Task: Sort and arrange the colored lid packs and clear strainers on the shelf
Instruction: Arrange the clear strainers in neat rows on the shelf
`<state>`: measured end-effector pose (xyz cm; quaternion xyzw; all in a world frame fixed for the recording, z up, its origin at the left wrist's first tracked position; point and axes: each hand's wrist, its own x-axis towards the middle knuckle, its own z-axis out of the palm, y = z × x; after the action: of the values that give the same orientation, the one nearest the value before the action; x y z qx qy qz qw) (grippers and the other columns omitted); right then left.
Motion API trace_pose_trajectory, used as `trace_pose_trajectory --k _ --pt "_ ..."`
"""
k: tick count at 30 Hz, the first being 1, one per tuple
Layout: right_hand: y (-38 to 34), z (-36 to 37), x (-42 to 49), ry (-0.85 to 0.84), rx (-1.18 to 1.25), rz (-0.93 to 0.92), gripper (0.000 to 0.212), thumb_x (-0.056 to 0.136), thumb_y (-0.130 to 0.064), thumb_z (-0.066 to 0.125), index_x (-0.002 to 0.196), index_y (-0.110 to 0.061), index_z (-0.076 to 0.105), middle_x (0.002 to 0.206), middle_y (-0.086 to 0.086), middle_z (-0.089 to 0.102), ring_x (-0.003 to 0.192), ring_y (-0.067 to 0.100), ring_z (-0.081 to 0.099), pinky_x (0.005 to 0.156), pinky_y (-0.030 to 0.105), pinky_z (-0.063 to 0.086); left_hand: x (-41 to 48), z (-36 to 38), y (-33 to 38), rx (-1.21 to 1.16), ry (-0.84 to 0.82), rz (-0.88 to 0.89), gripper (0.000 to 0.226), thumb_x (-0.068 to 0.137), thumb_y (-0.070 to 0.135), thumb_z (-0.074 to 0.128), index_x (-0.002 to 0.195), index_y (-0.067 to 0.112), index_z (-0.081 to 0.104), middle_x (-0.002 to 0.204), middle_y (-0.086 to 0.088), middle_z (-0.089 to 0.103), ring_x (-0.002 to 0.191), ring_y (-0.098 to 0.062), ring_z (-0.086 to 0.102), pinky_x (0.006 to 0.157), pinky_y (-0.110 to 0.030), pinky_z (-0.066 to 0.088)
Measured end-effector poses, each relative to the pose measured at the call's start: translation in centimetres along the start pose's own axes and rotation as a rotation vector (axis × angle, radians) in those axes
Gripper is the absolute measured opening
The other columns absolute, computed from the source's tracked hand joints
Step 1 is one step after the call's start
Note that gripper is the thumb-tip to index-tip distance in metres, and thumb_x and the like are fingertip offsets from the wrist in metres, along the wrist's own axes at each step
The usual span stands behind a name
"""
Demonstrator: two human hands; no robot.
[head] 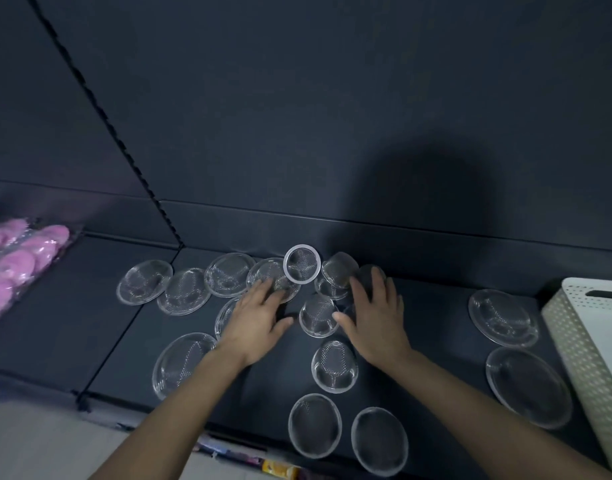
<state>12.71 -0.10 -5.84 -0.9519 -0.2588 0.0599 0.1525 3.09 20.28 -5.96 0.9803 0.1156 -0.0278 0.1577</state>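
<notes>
Clear strainers (pixel 334 365) scattered over the dark shelf (pixel 273 370)
Round, transparent, fine mesh; left grip (pixel 259 315) and right grip (pixel 377 318), both released, rest flat on the middle ones; pink lid packs (pixel 20 261) at far left

Clear mesh strainers (pixel 335 365) lie scattered across the dark shelf (pixel 273 370). Film-wrapped pink lid packs (pixel 17 261) lie far left.

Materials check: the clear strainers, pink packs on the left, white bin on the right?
Clear strainers: seemingly transparent glossy plastic; the dark shelf shows through, rims glint, bowls carry a fine mesh pattern.
Pink packs: pink pieces, plastic or silicone, cannot tell, in shiny clear film that glints.
White bin: likely matte plastic, with regular holes across its wall.
</notes>
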Motion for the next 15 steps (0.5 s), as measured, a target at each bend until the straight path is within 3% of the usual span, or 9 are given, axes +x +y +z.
trace_pose_trajectory --k 3,7,9,13,15 --pt "-0.8 -0.4 0.4 0.090 0.011 -0.170 0.060 0.085 -0.044 0.060 0.134 -0.010 0.048 0.151 0.022 0.026 0.139 0.045 0.021 0.111 0.058 0.024 -1.1 -0.8 -1.3 -0.050 0.100 -0.027 0.059 0.091 0.037 0.057 0.142 0.012 0.040 0.154 -0.012 0.026 0.143 -0.029 0.022 0.117 -0.039 0.021" --pt "-3.6 -0.7 0.9 0.059 0.055 -0.408 0.044 0.082 -0.024 0.067 0.120 -0.003 0.057 0.143 0.019 0.039 0.137 0.037 0.033 0.110 0.045 0.034 -3.1 -2.1 -4.0 -0.070 0.131 -0.120 0.058 0.088 0.033 0.061 0.139 0.011 0.044 0.146 -0.010 0.037 0.135 -0.029 0.034 0.113 -0.038 0.030" --pt "-5.4 -0.5 1.0 0.017 0.064 -0.488 0.036 0.085 -0.021 0.065 0.115 -0.002 0.058 0.142 0.017 0.040 0.137 0.032 0.034 0.109 0.041 0.036 -4.3 -2.5 -5.4 -0.102 0.088 -0.176 0.065 0.084 0.040 0.064 0.140 0.015 0.041 0.144 -0.006 0.039 0.132 -0.026 0.037 0.109 -0.040 0.034" --pt "-8.8 0.5 1.0 -0.114 0.028 -0.544 0.047 0.090 -0.028 0.059 0.132 -0.011 0.049 0.149 0.005 0.032 0.139 0.021 0.031 0.107 0.035 0.035 -6.4 -3.6 -7.7 -0.118 -0.110 -0.289 0.103 0.057 0.071 0.064 0.143 0.024 0.034 0.144 -0.001 0.036 0.132 -0.025 0.034 0.109 -0.043 0.033" --pt "-10.7 0.8 1.4 -0.198 0.022 -0.571 0.051 0.090 -0.028 0.060 0.135 -0.011 0.046 0.147 0.005 0.034 0.137 0.022 0.031 0.109 0.033 0.033 -7.1 -3.9 -8.3 -0.106 -0.187 -0.322 0.108 0.056 0.065 0.072 0.146 0.024 0.028 0.149 -0.002 0.028 0.136 -0.028 0.027 0.111 -0.046 0.030"
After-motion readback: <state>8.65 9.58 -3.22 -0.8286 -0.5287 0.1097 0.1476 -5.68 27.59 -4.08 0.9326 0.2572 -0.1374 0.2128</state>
